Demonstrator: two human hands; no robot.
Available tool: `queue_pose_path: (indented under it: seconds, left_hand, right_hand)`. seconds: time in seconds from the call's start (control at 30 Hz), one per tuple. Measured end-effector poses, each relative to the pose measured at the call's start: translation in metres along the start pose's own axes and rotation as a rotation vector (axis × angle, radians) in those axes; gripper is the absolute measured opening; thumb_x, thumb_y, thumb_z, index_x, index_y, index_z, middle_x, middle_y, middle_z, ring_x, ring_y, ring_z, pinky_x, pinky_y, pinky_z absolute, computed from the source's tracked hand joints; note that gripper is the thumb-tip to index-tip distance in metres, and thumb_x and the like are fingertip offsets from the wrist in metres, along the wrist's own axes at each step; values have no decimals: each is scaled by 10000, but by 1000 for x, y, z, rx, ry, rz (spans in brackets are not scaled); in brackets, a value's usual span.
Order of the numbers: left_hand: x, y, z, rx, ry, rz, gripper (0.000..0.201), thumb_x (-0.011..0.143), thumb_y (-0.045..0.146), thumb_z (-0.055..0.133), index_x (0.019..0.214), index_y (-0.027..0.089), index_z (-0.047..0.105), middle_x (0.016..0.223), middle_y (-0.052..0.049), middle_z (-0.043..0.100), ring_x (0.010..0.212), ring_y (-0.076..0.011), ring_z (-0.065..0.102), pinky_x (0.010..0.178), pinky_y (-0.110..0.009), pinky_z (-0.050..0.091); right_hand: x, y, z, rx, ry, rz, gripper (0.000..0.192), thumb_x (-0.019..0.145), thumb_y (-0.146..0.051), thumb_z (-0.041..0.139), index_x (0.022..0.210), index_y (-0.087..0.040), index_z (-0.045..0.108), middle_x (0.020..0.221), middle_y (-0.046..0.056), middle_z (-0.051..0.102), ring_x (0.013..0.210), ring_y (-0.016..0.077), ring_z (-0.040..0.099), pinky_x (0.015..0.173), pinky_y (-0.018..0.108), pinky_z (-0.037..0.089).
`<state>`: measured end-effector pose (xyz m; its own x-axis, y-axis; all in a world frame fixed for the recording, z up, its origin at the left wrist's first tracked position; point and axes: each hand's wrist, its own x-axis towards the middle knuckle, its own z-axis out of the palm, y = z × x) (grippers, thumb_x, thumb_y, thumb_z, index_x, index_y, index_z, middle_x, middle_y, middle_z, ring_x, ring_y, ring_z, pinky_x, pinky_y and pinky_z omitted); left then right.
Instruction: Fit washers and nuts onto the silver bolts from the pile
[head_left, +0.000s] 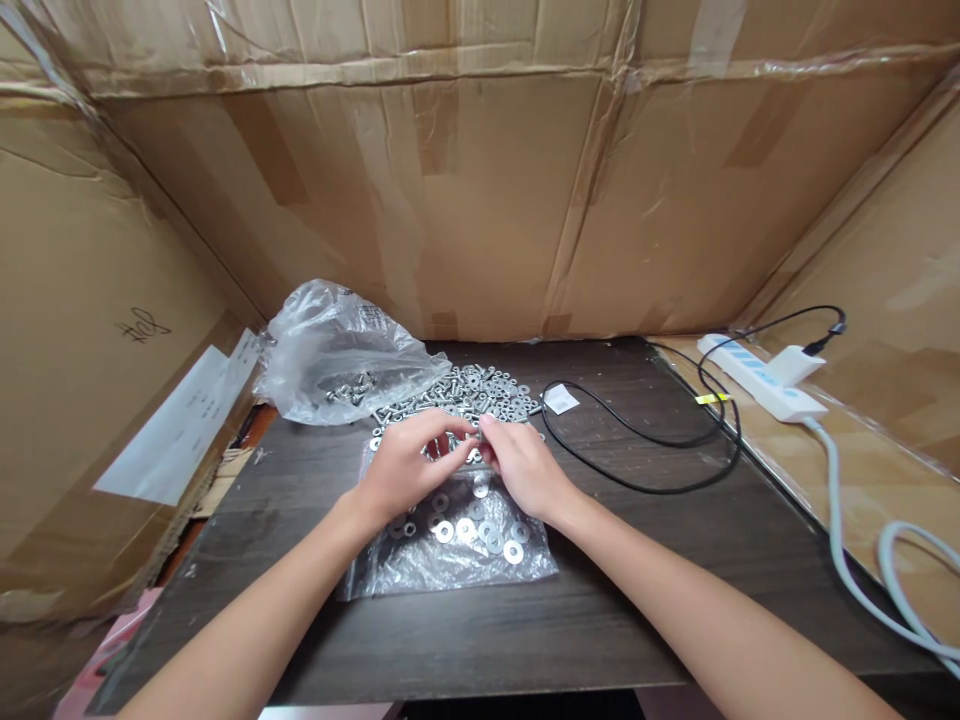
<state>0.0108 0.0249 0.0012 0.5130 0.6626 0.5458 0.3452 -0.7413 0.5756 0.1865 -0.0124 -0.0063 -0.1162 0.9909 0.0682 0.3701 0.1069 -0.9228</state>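
Note:
My left hand (420, 455) and my right hand (521, 460) meet at the near edge of a pile of bolts, nuts and washers (480, 385). Both are closed, thumb and fingers pinched together at one spot. A small metal part shows between the fingertips, too tiny and covered to name. Under my wrists lies a flat clear plastic bag (442, 570) with loose washers (513, 552) on or in it. Part of the pile is hidden behind my fingers.
A larger crumpled plastic bag (322, 340) with bolts inside lies back left. On the right are a looped black cable (645, 488), a small white label (560, 399) and a white power strip (757, 378). Cardboard walls (480, 200) enclose the dark tabletop (645, 590).

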Motion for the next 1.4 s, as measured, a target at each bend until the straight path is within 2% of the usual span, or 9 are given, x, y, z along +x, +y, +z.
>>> queue_pose_path:
  seconds: [0.07,0.17,0.27,0.37,0.67,0.93,1.13,1.27,1.4]
  left_hand:
    - [4,1,-2,-202,-36,-271,156,862,306,659,903,163,705,768,-17,676,613,-101,560,584,-219,463]
    - [8,1,-6,-507,-260,-587,204,805,354,681,831,153,706,685,5,611,574,-88,495,560,-211,425]
    - [10,0,-9,-750,-433,-783,239,741,371,734,756,138,684,606,36,497,545,-71,410,535,-194,376]
    - [9,1,-11,-894,-479,-882,317,695,413,791,709,129,650,598,43,447,553,-68,375,523,-185,341]
    - [9,3,-12,-919,-475,-899,308,653,369,832,792,133,691,709,13,506,621,-80,384,529,-179,339]
    - [9,-2,-11,-953,-329,-880,277,712,377,789,741,147,639,700,23,466,625,-80,393,528,-177,326]
    - [10,2,-12,-896,-321,-852,274,730,394,776,760,152,652,704,25,490,627,-83,413,531,-188,325]
    - [11,1,-13,-900,-296,-852,268,718,386,795,789,156,677,739,22,517,631,-74,427,542,-186,339]
    - [11,2,-13,-894,-270,-860,292,701,392,812,842,163,699,759,17,532,638,-72,440,543,-182,351]
  right_hand:
    - [-3,-1,-4,-257,97,-214,409,982,-424,345,661,-192,447,651,13,529,597,129,443,579,268,301]
    - [-5,-2,-8,-447,88,-383,305,969,-389,387,753,-193,475,733,18,555,635,138,461,602,274,309]
    - [-5,-2,-10,-503,51,-514,229,935,-353,425,805,-185,509,761,27,573,667,146,497,612,272,337]
    - [-5,-2,-12,-544,56,-602,199,892,-345,471,801,-177,529,748,29,577,675,150,513,603,269,337]
    - [-2,2,-13,-627,43,-588,385,994,-307,335,664,-185,492,616,9,545,589,131,460,575,281,277]
    - [-5,-3,-12,-479,92,-570,178,842,-289,506,967,-167,542,886,58,604,747,169,540,647,298,406]
    - [-4,-2,-10,-470,73,-520,324,991,-324,370,761,-182,550,865,58,552,750,154,533,714,307,457]
    - [-5,-3,-9,-470,145,-560,126,891,-257,480,937,-180,568,1014,91,567,857,192,568,726,331,489]
    - [-5,-4,-9,-451,173,-563,188,863,-309,534,995,-177,556,1066,104,569,910,216,584,754,357,509]
